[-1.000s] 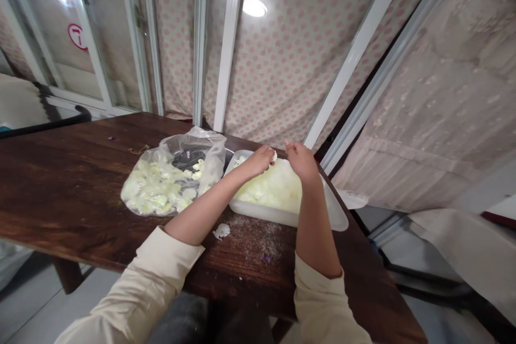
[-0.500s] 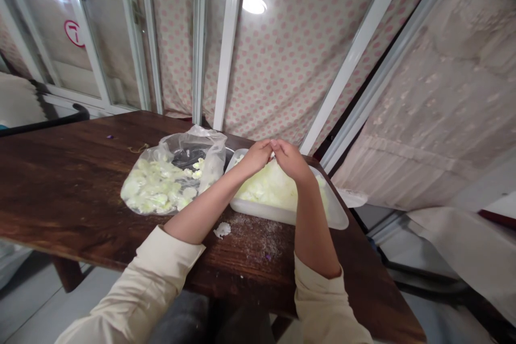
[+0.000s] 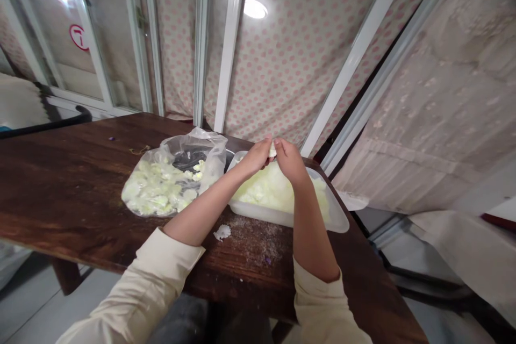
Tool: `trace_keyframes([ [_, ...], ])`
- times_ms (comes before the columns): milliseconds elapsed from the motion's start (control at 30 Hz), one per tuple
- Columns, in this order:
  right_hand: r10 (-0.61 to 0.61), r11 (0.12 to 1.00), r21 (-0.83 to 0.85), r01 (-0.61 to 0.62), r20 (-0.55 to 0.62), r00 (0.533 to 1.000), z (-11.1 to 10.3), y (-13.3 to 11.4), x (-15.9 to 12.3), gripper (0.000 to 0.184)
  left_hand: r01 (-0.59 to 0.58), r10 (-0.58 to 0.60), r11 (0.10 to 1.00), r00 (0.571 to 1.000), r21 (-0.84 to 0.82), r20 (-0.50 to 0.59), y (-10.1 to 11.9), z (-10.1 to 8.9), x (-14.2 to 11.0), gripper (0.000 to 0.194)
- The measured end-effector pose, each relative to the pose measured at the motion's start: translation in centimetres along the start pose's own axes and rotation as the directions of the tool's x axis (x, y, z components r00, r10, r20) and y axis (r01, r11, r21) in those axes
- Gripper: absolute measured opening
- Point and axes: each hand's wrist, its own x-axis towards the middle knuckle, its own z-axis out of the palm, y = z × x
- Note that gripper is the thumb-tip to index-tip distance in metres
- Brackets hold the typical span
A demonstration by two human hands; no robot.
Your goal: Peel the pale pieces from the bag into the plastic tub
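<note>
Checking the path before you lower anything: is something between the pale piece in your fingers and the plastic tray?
Nothing visible blocks it. The pale piece, pinched between the left hand and right hand, is over the far side of the plastic tray. Only the tray's heap of pale shreds lies below.

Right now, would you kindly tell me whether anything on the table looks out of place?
A stray white piece lies on the dark wooden table, outside the plastic tray and bag, with fine crumbs beside it.
</note>
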Motion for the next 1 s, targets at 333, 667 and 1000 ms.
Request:
trace_keyframes([
  [333,0.236,0.969,-0.037,-0.246,-0.175,0.956,-1.5,1.9,0.1,0.030,-0.033,0.034,0.999,0.999,0.034,-0.009,-1.2,0.3,0.3,0.022],
  [667,0.026,0.963,0.250,-0.096,0.267,0.963,-0.8,0.4,-0.2,0.034,-0.146,0.146,0.989,0.989,0.020,-0.019,-0.8,0.4,0.1,0.030],
  [1000,0.028,0.971,0.233,-0.057,0.128,0.991,-0.9,1.2,0.1,0.029,-0.029,0.029,0.999,1.000,0.017,-0.005,-0.8,0.6,0.1,0.040],
])
